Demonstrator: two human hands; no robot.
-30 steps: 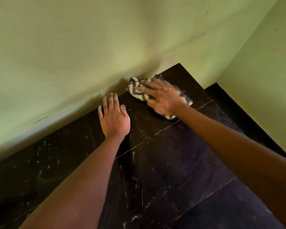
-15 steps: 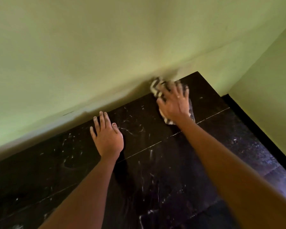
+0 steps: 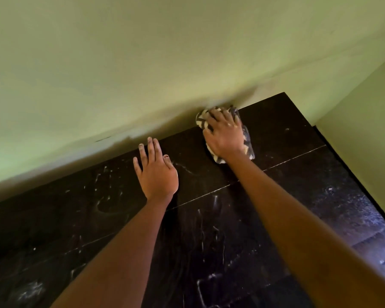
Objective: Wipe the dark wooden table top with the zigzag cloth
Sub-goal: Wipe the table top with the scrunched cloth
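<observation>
The dark wooden table top (image 3: pixel 209 230) fills the lower half of the view, streaked with pale dust and smears. The zigzag cloth (image 3: pixel 201 120), black and cream, lies bunched at the table's far edge against the wall. My right hand (image 3: pixel 226 132) lies flat on top of it with fingers spread, pressing it down; most of the cloth is hidden under the palm. My left hand (image 3: pixel 155 172) rests flat on the bare wood to the left of the cloth, fingers straight and pointing toward the wall.
A pale green wall (image 3: pixel 142 63) runs along the table's far edge. A second green wall (image 3: pixel 365 130) meets it at the right, beyond the table's right edge (image 3: pixel 351 172). Thin seams (image 3: pixel 287 161) cross the table top.
My right hand has turned so its fingers point at the wall and has pushed the cloth up against the wall. The left hand stays flat on the wood.
</observation>
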